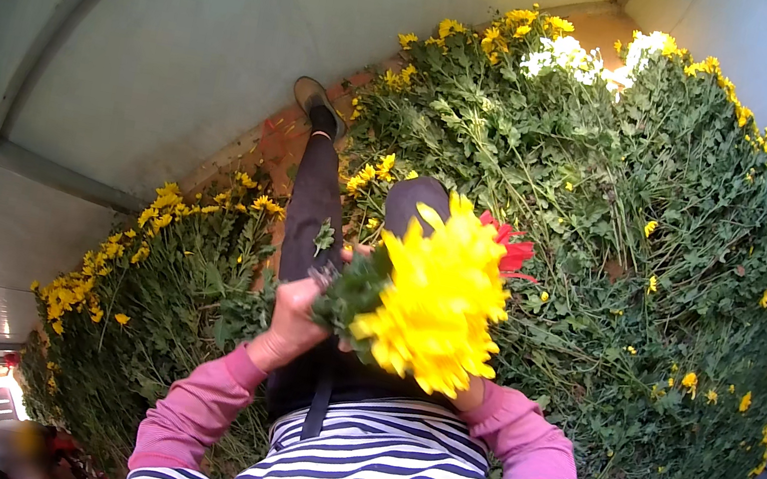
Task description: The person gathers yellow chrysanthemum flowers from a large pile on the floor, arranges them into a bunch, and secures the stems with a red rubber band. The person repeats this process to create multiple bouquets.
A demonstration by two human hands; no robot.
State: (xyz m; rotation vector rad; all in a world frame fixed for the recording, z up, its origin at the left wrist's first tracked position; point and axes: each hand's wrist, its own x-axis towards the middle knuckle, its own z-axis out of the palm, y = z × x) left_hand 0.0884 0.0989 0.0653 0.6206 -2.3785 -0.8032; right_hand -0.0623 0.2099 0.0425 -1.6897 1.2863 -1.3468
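Note:
A bunch of yellow chrysanthemums (442, 300) is held up in front of my body, its heads toward the right and slightly blurred. My left hand (297, 319) is closed around the leafy stem side of the bunch (357, 291). The large blooms cover my right hand; only the wrist (473, 395) and pink sleeve (523, 436) show below them, so its fingers are hidden. Just beyond the blooms, a red flower (507, 250) pokes out at the right. A loose green leaf (324, 237) lies on my dark trouser leg.
Cut chrysanthemums lie in a big heap (612, 207) to the right and a smaller heap (179, 307) to the left, blooms mostly outward. Pale walls (184, 34) enclose the space. My leg stretches along a strip of reddish floor (279, 146).

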